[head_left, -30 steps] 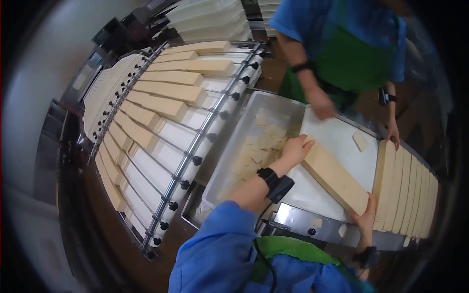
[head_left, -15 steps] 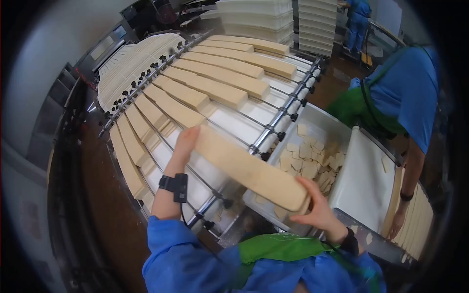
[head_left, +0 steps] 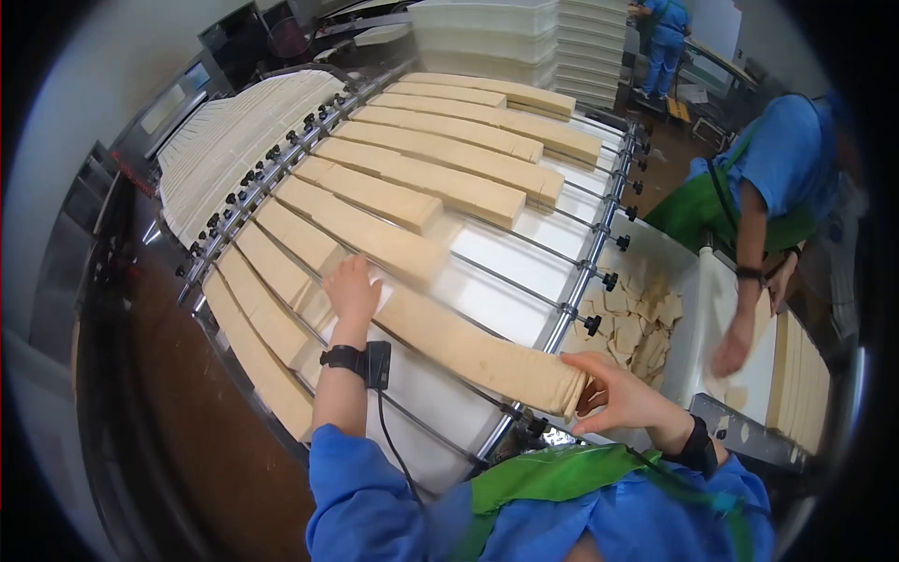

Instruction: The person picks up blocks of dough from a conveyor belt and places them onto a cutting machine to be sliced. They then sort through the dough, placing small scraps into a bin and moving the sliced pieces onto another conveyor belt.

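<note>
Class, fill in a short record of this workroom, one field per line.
Left hand: beside the front slab's inner end; contact unclear
Right hand: fingers at its outer end
Front slab: long, pale, layered at the outer end
Frame: metal bars, black knobs, more slabs
Bin: flat pale scraps inside
Co-worker: blue top, green apron, bending forward
Background: stacked white trays
</note>
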### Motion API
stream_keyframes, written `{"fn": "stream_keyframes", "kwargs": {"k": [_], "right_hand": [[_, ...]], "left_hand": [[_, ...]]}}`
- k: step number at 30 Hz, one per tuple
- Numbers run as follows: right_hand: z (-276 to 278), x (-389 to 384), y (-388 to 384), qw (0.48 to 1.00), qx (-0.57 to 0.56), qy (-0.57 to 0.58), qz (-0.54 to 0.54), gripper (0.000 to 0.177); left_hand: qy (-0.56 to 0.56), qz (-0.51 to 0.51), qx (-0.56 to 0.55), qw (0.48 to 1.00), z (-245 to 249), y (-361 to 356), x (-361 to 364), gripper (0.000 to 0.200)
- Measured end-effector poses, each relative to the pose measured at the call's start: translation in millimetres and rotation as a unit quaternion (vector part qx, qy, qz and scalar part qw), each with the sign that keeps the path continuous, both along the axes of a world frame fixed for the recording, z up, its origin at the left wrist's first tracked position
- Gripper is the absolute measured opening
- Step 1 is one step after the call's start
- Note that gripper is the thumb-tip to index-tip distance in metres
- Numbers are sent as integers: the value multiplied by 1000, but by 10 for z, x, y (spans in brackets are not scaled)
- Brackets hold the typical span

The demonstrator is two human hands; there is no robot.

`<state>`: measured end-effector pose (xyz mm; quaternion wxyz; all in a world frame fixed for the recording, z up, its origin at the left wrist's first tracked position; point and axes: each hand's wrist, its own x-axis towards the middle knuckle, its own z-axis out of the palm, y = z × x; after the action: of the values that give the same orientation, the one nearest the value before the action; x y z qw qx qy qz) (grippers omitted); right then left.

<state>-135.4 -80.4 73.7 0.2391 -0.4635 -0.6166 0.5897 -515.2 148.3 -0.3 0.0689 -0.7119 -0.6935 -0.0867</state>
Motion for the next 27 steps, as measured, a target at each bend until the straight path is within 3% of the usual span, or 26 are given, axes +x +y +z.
{"fn": "stream_keyframes", "kwargs": {"k": [3,7,10,13,15,17,19,21,25,27], "right_hand": [[-44,-146,80,1000,-5,-3,11,93],[-203,-264,233,999,21,-25,27,88],[-245,-369,355,999,9,-33,39,85],[-249,-502,458,998,6,-37,45,84],[-306,-564,501,998,19,-41,45,82],[-429,-610,535,992,84,-74,53,80],[-606,-678,604,981,158,-96,57,77],[-805,-776,713,963,238,-112,56,75],[-1054,-1080,961,973,219,-68,-3,67],[-1045,-1185,1037,965,248,-74,-40,62]], "left_hand": [[119,69,-41,990,-47,205,-132,68],[120,36,79,989,-181,547,-417,77],[74,30,45,996,-160,606,-550,81],[102,25,-62,993,-24,523,-550,87],[88,67,-40,993,-104,663,-695,92],[72,83,-63,992,-180,745,-782,95],[59,69,-130,987,44,667,-701,94],[-50,72,-73,993,-107,800,-901,90],[-228,70,67,969,7,679,-967,79],[-243,-28,82,966,68,398,-844,76]]}}
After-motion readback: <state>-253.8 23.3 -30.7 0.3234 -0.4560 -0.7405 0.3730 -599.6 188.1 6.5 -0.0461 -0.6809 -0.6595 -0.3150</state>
